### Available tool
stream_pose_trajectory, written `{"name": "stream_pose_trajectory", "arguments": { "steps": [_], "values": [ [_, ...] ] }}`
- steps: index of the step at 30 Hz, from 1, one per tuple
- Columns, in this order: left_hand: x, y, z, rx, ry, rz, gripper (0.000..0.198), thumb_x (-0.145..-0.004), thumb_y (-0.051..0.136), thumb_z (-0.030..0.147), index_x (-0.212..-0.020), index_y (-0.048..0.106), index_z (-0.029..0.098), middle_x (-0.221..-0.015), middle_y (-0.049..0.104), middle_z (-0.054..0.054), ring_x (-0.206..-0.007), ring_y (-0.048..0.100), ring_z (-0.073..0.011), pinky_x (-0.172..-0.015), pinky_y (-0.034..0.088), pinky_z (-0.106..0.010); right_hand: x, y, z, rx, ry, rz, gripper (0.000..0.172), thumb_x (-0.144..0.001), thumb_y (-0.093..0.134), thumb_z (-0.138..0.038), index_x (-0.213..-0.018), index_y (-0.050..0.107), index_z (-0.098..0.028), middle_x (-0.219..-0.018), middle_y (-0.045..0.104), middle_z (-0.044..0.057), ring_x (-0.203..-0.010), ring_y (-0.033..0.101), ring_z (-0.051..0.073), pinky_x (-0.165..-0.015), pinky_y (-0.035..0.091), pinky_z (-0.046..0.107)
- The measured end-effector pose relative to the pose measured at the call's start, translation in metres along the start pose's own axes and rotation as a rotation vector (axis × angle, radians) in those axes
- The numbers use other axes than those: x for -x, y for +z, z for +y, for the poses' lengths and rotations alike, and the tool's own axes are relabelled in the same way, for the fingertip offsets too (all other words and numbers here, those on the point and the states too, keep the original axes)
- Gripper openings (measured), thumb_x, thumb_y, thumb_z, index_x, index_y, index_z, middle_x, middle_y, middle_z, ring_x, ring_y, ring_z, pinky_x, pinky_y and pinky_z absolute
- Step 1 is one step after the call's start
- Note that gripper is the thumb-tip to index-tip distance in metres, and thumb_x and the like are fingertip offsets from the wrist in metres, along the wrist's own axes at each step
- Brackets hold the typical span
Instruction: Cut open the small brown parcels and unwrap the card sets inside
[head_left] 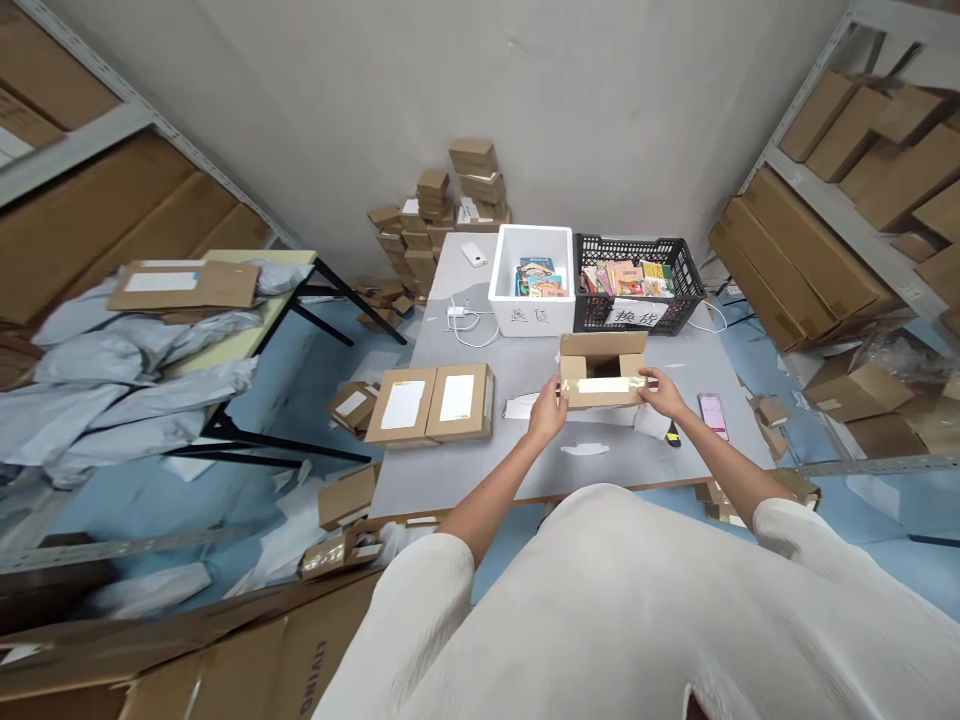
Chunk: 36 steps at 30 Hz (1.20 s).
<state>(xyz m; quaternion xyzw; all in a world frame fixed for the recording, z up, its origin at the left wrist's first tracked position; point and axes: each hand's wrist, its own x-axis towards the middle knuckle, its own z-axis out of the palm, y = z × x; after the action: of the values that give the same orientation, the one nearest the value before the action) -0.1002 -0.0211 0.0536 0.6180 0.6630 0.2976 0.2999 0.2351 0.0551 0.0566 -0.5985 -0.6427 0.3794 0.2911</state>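
A small open cardboard box (604, 366) sits on the grey table (465, 460) in front of me, its flaps up. My left hand (547, 411) grips the box's near left corner. My right hand (660, 393) grips its near right corner. Both hands have fingers closed on the near flap, which carries a white label. The inside of the box is dark and I cannot make out its contents.
Two sealed labelled boxes (433, 403) lie to the left. A white bin (532, 278) and a black crate (637, 283) with colourful books stand behind. A phone (712, 415) lies at right. Stacked cartons (442, 215), shelving and floor litter surround the table.
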Motion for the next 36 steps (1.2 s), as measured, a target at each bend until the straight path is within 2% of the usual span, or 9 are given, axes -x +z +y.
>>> {"name": "stream_pose_trajectory", "arguments": {
  "steps": [3,6,11,15,18,21,23,29,36],
  "values": [
    [-0.012,-0.017,-0.006,-0.004,-0.034,0.072,0.053,-0.105,0.049,0.022,-0.158,0.044,0.025,-0.145,0.07,-0.013,-0.125,0.071,-0.0292,-0.102,0.058,-0.044,-0.017,0.021,-0.012,-0.011,-0.041,-0.016,0.056,-0.082,0.069,-0.028,-0.138,0.068,-0.025,-0.149,0.069,0.012,-0.116,0.072,0.028,-0.105,0.062,0.046],
    [-0.021,-0.035,-0.02,-0.073,-0.057,0.121,0.039,-0.105,0.045,0.018,-0.142,0.057,0.025,-0.135,0.072,-0.012,-0.125,0.069,-0.0294,-0.106,0.056,-0.044,-0.029,0.059,-0.021,-0.014,-0.058,-0.015,0.058,-0.082,0.067,-0.025,-0.14,0.063,-0.025,-0.148,0.068,0.011,-0.117,0.072,0.027,-0.105,0.062,0.045],
    [-0.032,-0.057,-0.045,-0.153,-0.044,0.193,0.039,-0.102,0.042,0.01,-0.13,0.065,0.024,-0.138,0.067,-0.013,-0.138,0.06,-0.0279,-0.121,0.049,-0.045,-0.046,0.123,-0.031,0.019,-0.087,-0.029,0.038,-0.082,0.065,-0.026,-0.119,0.071,-0.026,-0.134,0.072,0.009,-0.124,0.07,0.03,-0.108,0.061,0.05],
    [-0.032,-0.063,-0.063,-0.228,-0.132,0.138,0.04,-0.099,0.051,0.014,-0.137,0.064,0.02,-0.156,0.054,-0.018,-0.144,0.057,-0.0324,-0.124,0.047,-0.048,-0.053,0.154,-0.037,0.037,-0.12,-0.087,0.048,-0.077,0.071,-0.023,-0.125,0.075,-0.024,-0.155,0.061,0.014,-0.154,0.05,0.035,-0.123,0.051,0.053],
    [-0.024,-0.061,-0.071,-0.323,-0.189,0.068,0.049,-0.097,0.059,0.018,-0.146,0.061,0.015,-0.172,0.037,-0.023,-0.156,0.046,-0.0392,-0.128,0.041,-0.053,-0.049,0.163,-0.036,0.068,-0.098,-0.138,0.06,-0.079,0.074,-0.024,-0.138,0.073,-0.021,-0.166,0.051,0.016,-0.157,0.046,0.037,-0.13,0.042,0.055],
    [-0.014,-0.056,-0.069,-0.423,-0.163,0.037,0.058,-0.097,0.061,0.022,-0.154,0.055,0.016,-0.182,0.023,-0.022,-0.168,0.024,-0.0425,-0.133,0.029,-0.06,-0.04,0.155,-0.026,0.087,-0.101,-0.145,0.057,-0.085,0.073,-0.028,-0.142,0.072,-0.023,-0.171,0.045,0.015,-0.156,0.048,0.037,-0.132,0.038,0.054],
    [-0.011,-0.05,-0.06,-0.458,-0.09,0.029,0.059,-0.098,0.058,0.023,-0.157,0.054,0.019,-0.184,0.02,-0.019,-0.17,0.019,-0.0417,-0.133,0.025,-0.065,-0.032,0.141,-0.014,0.108,-0.077,-0.134,0.049,-0.089,0.071,-0.029,-0.137,0.074,-0.024,-0.169,0.047,0.014,-0.156,0.048,0.035,-0.132,0.038,0.052],
    [-0.01,-0.013,-0.018,-0.406,0.178,-0.112,0.054,-0.099,0.052,0.021,-0.152,0.06,0.025,-0.18,0.033,-0.015,-0.165,0.031,-0.0396,-0.131,0.026,-0.066,-0.008,0.084,0.036,0.2,0.116,-0.084,0.038,-0.09,0.068,-0.026,-0.127,0.077,-0.022,-0.154,0.059,0.015,-0.151,0.053,0.032,-0.13,0.04,0.048],
    [-0.01,0.055,0.011,-0.34,0.185,-0.288,0.05,-0.1,0.053,0.021,-0.149,0.064,0.024,-0.173,0.044,-0.015,-0.159,0.04,-0.038,-0.128,0.033,-0.06,0.018,0.027,0.098,0.264,0.361,0.051,0.04,-0.085,0.067,-0.024,-0.123,0.077,-0.02,-0.149,0.064,0.016,-0.134,0.065,0.032,-0.122,0.048,0.046]
  ]
}}
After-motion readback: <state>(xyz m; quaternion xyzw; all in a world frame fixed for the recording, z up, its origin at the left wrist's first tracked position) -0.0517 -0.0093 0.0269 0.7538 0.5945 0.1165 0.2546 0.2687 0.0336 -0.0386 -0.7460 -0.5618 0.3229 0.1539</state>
